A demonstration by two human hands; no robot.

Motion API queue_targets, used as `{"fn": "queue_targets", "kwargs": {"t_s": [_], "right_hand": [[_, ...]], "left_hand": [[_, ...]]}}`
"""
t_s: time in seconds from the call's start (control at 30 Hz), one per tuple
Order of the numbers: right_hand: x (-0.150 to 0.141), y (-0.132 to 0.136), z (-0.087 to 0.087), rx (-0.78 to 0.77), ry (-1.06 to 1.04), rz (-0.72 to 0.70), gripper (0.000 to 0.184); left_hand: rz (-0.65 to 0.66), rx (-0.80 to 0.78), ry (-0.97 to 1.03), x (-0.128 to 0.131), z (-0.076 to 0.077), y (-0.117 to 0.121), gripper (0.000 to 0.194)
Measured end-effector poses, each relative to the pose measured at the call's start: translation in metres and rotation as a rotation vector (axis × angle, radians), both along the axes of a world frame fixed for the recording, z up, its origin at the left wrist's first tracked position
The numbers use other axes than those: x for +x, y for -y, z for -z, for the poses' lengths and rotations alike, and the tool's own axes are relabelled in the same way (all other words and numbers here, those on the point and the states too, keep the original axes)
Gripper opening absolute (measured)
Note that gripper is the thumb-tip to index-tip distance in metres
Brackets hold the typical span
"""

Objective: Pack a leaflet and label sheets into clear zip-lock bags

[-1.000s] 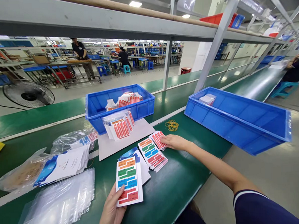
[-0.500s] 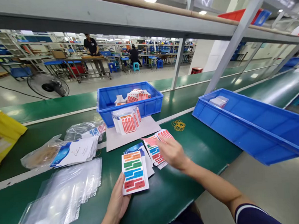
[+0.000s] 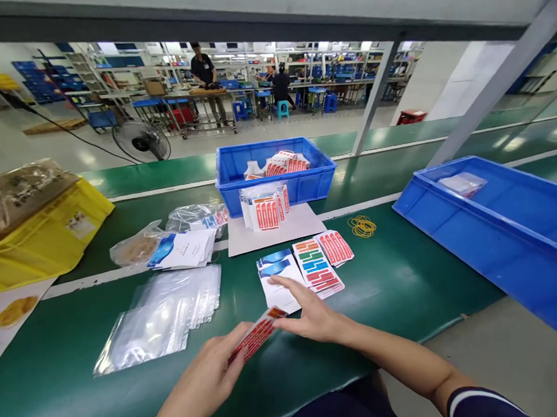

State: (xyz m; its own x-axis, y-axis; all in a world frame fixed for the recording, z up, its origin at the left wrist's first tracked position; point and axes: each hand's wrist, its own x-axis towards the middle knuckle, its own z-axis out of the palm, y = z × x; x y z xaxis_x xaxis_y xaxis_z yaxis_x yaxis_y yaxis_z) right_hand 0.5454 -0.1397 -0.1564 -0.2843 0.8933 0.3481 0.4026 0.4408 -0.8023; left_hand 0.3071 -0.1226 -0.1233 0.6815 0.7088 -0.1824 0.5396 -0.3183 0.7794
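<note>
My left hand (image 3: 207,377) grips a thin stack of sticker sheets (image 3: 258,332), tilted on edge over the green belt. My right hand (image 3: 312,315) lies beside it, thumb against the stack's top end, forefinger stretched over a white and blue booklet (image 3: 275,272) lying on the belt. Just beyond sits a pile of multicoloured sticker sheets (image 3: 317,267) and a pile of red sticker sheets (image 3: 335,247).
A pile of clear plastic bags (image 3: 165,314) lies at left, with booklets (image 3: 183,249) behind. A small blue bin (image 3: 277,174) of stickers stands ahead, a large blue bin (image 3: 499,234) at right, a yellow bin (image 3: 41,236) at far left. Rubber bands (image 3: 362,226) lie on the belt. People work at far benches.
My right hand left the sticker piles and came back to my left hand. The sheet in my left hand has been lifted from flat to on edge. The view turned left.
</note>
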Motion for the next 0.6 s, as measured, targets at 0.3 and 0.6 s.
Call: {"fn": "queue_targets", "kwargs": {"t_s": [0.3,0.6], "right_hand": [[-0.042,0.015,0.064,-0.463,-0.188,-0.199,0.012],[-0.041,0.017,0.08,-0.461,-0.23,-0.146,0.014]], "left_hand": [[-0.353,0.205,-0.237,-0.031,0.012,0.006,0.024],[-0.736,0.357,-0.607,-0.079,0.069,-0.025,0.016]]}}
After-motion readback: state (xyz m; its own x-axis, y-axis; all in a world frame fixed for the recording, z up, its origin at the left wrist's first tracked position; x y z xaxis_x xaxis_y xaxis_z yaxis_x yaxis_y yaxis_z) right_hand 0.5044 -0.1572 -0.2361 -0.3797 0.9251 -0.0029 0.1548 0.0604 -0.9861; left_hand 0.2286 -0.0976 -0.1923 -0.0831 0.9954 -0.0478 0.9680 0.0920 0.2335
